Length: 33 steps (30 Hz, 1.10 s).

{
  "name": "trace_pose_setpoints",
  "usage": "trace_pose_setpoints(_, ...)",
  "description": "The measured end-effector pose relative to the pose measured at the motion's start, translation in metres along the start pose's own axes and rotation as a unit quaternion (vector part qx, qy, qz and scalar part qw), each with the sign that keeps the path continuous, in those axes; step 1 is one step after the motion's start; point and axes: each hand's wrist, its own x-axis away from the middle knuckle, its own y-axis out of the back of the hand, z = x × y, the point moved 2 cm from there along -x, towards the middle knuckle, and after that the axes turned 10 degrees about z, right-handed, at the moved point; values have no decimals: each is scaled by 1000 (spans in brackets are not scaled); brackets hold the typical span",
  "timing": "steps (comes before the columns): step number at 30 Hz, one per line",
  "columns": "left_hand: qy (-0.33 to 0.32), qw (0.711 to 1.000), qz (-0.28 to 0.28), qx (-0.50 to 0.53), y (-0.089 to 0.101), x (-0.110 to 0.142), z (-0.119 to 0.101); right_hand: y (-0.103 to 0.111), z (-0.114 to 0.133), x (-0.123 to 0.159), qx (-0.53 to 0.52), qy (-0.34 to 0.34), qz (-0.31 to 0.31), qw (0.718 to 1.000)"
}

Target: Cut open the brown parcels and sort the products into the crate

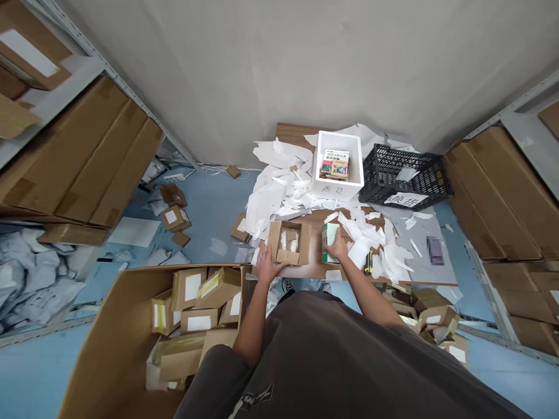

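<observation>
A small open cardboard box (pixel 302 258) sits on the table in front of me, its flaps spread and some white and brown packing inside. My left hand (pixel 267 266) is at the box's near left corner, fingers spread and thumb stretched along the near side. To the right of the box, my right hand (pixel 338 247) grips a green-and-white book (pixel 331 233), fingers over its right edge. The book is at the table surface; whether it is lifted I cannot tell. A yellow-and-black box cutter (pixel 369 263) lies to the right of that hand.
Torn white paper (pixel 266 195) covers much of the table (pixel 315 218). Behind stand a white bin (pixel 335 189) with books and a black crate (pixel 404 169). A large carton (pixel 100 343) of small boxes is at my left. Shelves with cartons (pixel 82 157) flank both sides.
</observation>
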Motion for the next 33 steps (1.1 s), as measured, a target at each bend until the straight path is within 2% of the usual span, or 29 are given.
trace_pose_setpoints(3,-33,996,-83,-32,5,24,-27,-29,-25,-13,-4,-26,45,999)
trace_pose_setpoints(5,-90,992,-82,-28,-6,41,-53,-47,-37,-20,-20,-35,65,997)
trace_pose_setpoints(7,-155,988,-13,-15,-29,55,-82,-57,-47,-24,-44,-25,73,996)
trace_pose_setpoints(9,-184,979,83,1,-61,61,-110,-59,-58,-26,-69,-7,68,995)
trace_pose_setpoints(12,-134,973,189,22,-114,55,-141,-52,-76,-25,-96,24,45,994)
trace_pose_setpoints(14,-69,972,222,31,-148,42,-158,-47,-89,-20,-106,52,36,992)
trace_pose_setpoints(17,27,976,212,35,-189,21,-181,-47,-108,-8,-122,84,46,988)
trace_pose_setpoints(20,104,977,184,36,-212,8,-198,-50,-126,5,-154,82,58,983)
trace_pose_setpoints(23,128,977,172,15,-209,4,-204,-47,-142,14,-177,70,64,980)
trace_pose_setpoints(27,76,989,110,-63,-170,6,-207,-27,-149,16,-174,107,70,976)
trace_pose_setpoints(30,14,989,84,-118,-135,2,-217,-11,-135,9,-163,161,73,971)
trace_pose_setpoints(33,-79,977,108,-164,-110,-7,-235,-1,-110,0,-158,234,73,956)
